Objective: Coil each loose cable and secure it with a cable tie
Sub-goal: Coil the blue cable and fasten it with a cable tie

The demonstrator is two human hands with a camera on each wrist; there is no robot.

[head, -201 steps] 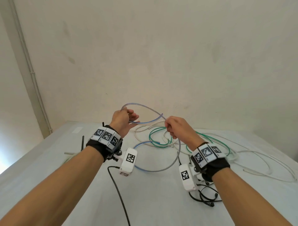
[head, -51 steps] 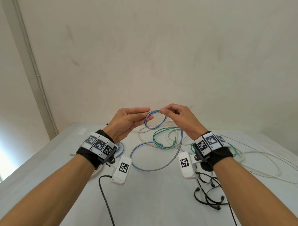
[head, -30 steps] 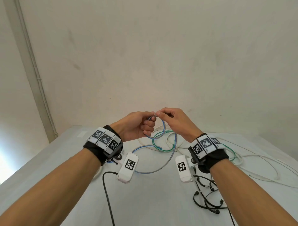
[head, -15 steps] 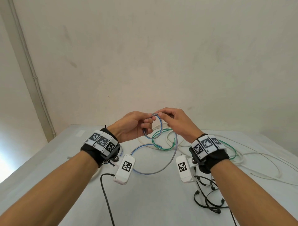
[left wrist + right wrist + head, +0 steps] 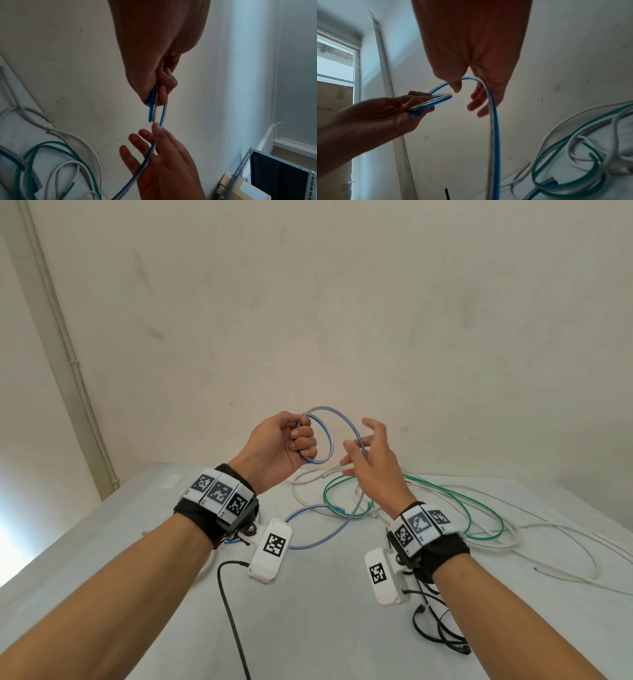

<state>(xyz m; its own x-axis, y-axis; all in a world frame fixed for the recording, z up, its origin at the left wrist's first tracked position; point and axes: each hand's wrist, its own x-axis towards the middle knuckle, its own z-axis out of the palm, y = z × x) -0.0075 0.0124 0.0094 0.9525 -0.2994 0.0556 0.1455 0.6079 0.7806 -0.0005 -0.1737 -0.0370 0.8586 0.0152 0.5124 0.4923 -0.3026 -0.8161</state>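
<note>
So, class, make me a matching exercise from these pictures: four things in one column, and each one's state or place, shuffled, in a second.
Things:
1. left hand
2. right hand
3. blue cable
4. green cable

States:
A. lies loose on the table
B. fingers spread, cable running across them
C. grips the small coil
D. partly looped, the rest trailing down

Pairs: 1-C, 2-B, 3-D, 4-A

no readable text, only coded wrist markers (image 5: 219, 493)

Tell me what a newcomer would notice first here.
Two raised hands above the white table: the left hand grips a small coil of blue cable, while the right hand, fingers spread, lets the cable's tail run across its palm. Behind them, green cable and white cables sprawl loose.
</note>
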